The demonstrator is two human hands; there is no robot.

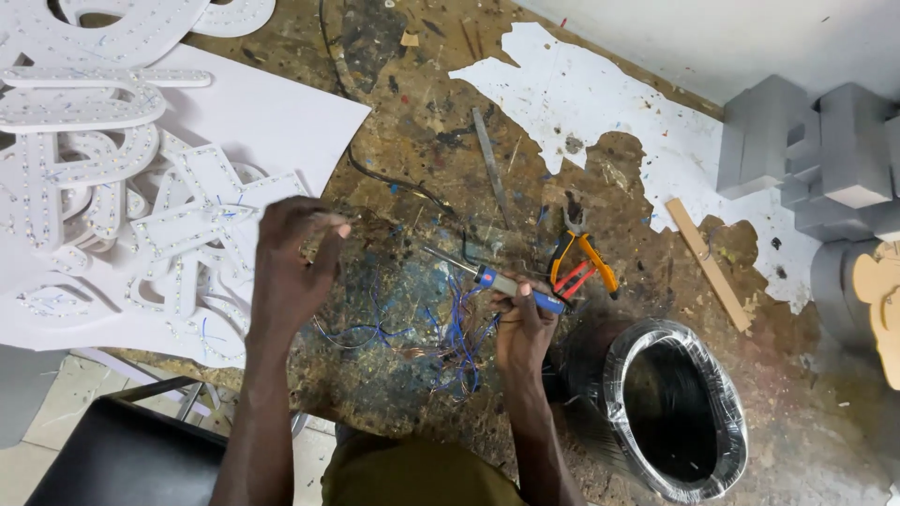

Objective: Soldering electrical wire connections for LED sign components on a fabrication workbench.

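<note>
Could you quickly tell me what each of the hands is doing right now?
Left hand: closed, pinching something thin; what it is cannot be told.
Right hand: closed around the blue-handled soldering iron.

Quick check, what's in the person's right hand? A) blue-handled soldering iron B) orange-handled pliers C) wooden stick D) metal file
A. The right hand grips the blue-handled soldering iron, tip pointing up-left, while the orange-handled pliers, the metal file and the wooden stick all lie untouched on the workbench.
</note>
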